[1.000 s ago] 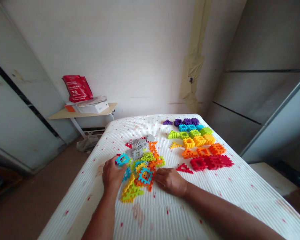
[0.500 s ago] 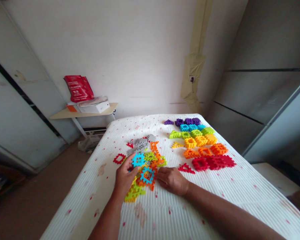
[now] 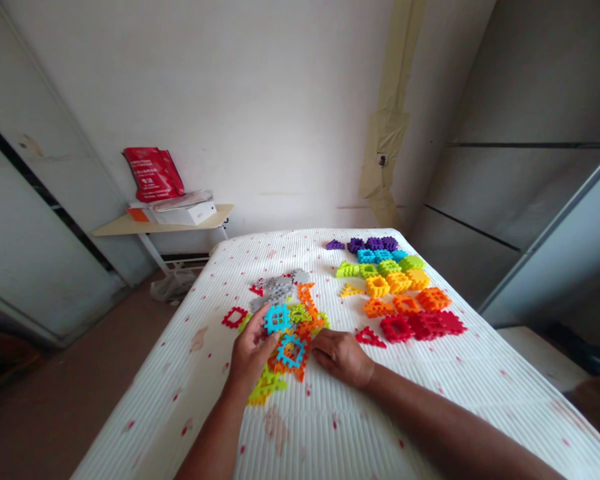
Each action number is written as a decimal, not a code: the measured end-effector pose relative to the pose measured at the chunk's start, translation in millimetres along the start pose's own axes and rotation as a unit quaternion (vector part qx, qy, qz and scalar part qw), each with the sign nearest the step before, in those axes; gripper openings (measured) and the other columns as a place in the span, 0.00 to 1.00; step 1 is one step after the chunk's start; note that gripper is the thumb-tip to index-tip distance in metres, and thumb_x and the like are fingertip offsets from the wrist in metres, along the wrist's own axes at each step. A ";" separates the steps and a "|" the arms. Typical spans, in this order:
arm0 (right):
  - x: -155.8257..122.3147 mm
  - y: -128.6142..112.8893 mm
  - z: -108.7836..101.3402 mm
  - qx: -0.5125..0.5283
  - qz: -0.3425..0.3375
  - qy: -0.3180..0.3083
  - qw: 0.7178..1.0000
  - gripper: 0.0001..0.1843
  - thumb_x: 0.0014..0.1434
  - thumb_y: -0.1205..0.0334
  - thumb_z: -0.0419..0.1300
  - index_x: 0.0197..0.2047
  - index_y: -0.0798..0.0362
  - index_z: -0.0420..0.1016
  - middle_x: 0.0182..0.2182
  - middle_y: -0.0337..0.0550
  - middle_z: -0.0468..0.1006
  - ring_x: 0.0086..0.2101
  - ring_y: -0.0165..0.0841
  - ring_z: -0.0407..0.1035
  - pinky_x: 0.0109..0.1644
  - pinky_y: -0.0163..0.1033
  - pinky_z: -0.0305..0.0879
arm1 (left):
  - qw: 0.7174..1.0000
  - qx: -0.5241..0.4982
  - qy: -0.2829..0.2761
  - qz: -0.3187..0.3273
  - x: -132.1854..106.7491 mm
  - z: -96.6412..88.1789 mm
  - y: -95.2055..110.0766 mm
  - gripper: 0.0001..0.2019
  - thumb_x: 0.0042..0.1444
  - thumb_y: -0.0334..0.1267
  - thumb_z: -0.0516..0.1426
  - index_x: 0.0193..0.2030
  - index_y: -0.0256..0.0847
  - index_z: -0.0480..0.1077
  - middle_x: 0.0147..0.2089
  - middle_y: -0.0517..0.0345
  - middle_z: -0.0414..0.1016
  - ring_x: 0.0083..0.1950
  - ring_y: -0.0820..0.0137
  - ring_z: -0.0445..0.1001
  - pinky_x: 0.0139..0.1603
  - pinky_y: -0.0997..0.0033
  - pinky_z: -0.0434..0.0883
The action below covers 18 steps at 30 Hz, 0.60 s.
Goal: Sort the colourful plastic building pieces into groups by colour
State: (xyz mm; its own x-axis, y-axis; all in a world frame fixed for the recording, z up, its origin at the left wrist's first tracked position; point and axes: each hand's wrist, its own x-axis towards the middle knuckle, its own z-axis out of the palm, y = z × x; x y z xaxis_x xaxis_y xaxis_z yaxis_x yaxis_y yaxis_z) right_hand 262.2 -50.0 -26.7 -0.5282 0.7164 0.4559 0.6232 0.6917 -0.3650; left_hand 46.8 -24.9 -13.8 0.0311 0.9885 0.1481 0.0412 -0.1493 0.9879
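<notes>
Bed (image 3: 330, 433): wide white cover between hands and front edge.
Left hand (image 3: 250, 350): pinches blue piece (image 3: 277, 319) at pile (image 3: 305, 313) edge.
Right hand (image 3: 341, 357): beside pile, grip unclear.

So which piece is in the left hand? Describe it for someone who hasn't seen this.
On the white mattress, find the jumbled pile of plastic pieces left of the colour-sorted rows. At its near left edge the left hand pinches a light blue square frame. Unlike the other blue square lying flat nearer the person, it is lifted in the fingers.
</notes>
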 end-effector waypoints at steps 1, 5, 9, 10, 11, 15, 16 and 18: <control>1.0 -0.1 -1.2 0.014 0.000 0.023 1.000 0.09 0.61 0.67 0.49 0.36 0.54 0.70 0.31 0.44 0.74 0.32 0.30 0.69 0.37 0.34 0.66 | 1.000 0.006 0.006 -0.002 0.1 -0.3 -0.2 0.32 0.48 0.43 0.59 0.60 0.36 0.60 0.47 0.50 0.74 0.43 0.67 0.74 0.46 0.69 0.70; 10.9 -2.2 -7.5 0.047 -0.004 0.105 0.993 0.12 0.62 0.61 0.51 0.47 0.53 0.68 0.43 0.50 0.73 0.45 0.34 0.68 0.47 0.39 0.67 | 0.999 0.034 0.038 0.000 1.0 -1.3 -1.7 0.26 0.50 0.45 0.57 0.56 0.36 0.65 0.39 0.55 0.74 0.32 0.72 0.71 0.36 0.72 0.70; 28.5 -8.9 -9.2 -0.005 0.007 0.103 0.995 0.23 0.58 0.56 0.56 0.56 0.53 0.62 0.52 0.53 0.68 0.51 0.39 0.63 0.52 0.44 0.65 | 0.998 0.038 0.051 0.006 -0.9 0.7 3.5 0.27 0.48 0.44 0.59 0.55 0.37 0.65 0.33 0.59 0.73 0.31 0.72 0.71 0.34 0.73 0.70; 33.5 -11.7 -8.7 -0.022 0.010 0.094 0.995 0.27 0.57 0.55 0.58 0.58 0.53 0.61 0.54 0.53 0.66 0.51 0.40 0.62 0.52 0.45 0.64 | 0.998 0.034 0.056 0.004 -1.9 1.4 5.7 0.28 0.48 0.44 0.59 0.56 0.38 0.64 0.32 0.59 0.73 0.31 0.71 0.72 0.34 0.73 0.70; 38.4 -15.0 -7.9 -0.040 0.012 0.081 0.996 0.30 0.55 0.54 0.59 0.59 0.54 0.59 0.54 0.54 0.65 0.51 0.41 0.62 0.52 0.46 0.64 | 0.998 0.030 0.061 0.000 -2.8 2.2 8.0 0.30 0.47 0.44 0.59 0.58 0.39 0.63 0.32 0.60 0.74 0.31 0.71 0.72 0.34 0.74 0.70; 56.1 -30.1 -4.9 -0.116 0.019 0.034 0.992 0.34 0.52 0.52 0.62 0.58 0.57 0.60 0.54 0.54 0.66 0.47 0.44 0.62 0.47 0.48 0.66 | 0.997 0.009 0.075 -0.017 -5.4 5.3 14.3 0.35 0.46 0.44 0.61 0.61 0.40 0.59 0.33 0.59 0.75 0.35 0.70 0.73 0.37 0.74 0.70; 59.5 -33.8 -4.3 -0.132 0.022 0.028 0.991 0.32 0.53 0.53 0.61 0.57 0.58 0.61 0.52 0.54 0.67 0.45 0.44 0.63 0.46 0.48 0.66 | 0.997 0.005 0.075 -0.023 -5.7 6.0 15.0 0.36 0.46 0.44 0.61 0.62 0.41 0.58 0.33 0.59 0.75 0.34 0.71 0.73 0.37 0.74 0.70; 64.5 -39.6 -3.2 -0.149 0.031 0.023 0.988 0.26 0.55 0.56 0.58 0.55 0.58 0.64 0.49 0.53 0.70 0.43 0.43 0.63 0.45 0.48 0.65 | 0.997 0.001 0.071 -0.033 -6.4 7.1 15.6 0.37 0.46 0.45 0.61 0.64 0.42 0.55 0.32 0.61 0.74 0.33 0.72 0.72 0.36 0.75 0.70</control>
State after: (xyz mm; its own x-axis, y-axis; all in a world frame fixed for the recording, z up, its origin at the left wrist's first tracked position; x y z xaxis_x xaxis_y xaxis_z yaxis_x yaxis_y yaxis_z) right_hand 205.3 -31.5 19.8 -0.4609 0.7472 0.4787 0.7995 0.5838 -0.1414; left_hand 54.3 -33.7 0.3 -0.1140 0.9896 0.0880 0.0403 -0.0839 0.9957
